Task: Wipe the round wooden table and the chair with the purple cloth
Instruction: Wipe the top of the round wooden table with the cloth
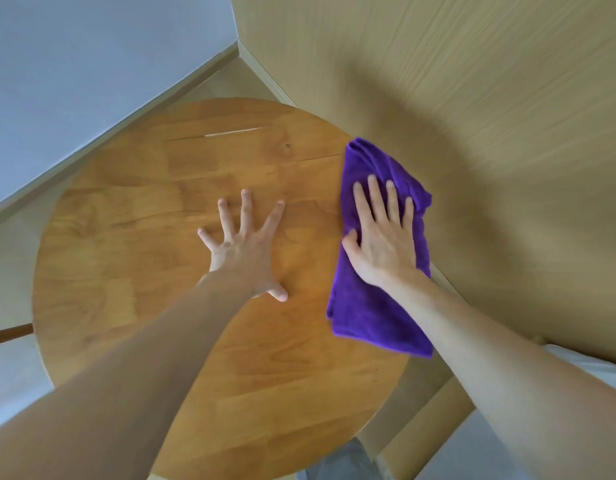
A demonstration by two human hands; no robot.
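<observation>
The round wooden table fills the middle of the head view. A folded purple cloth lies along the table's right edge, partly overhanging it. My right hand presses flat on the cloth with straight fingers. My left hand rests flat on the bare tabletop near its middle, fingers spread wide, a hand's width left of the cloth. No chair is clearly visible.
A wood-panelled wall stands close behind the table's right side. A grey-white wall with a skirting board runs at the left. A brown wooden bar pokes in at the left edge. Pale floor shows below the table.
</observation>
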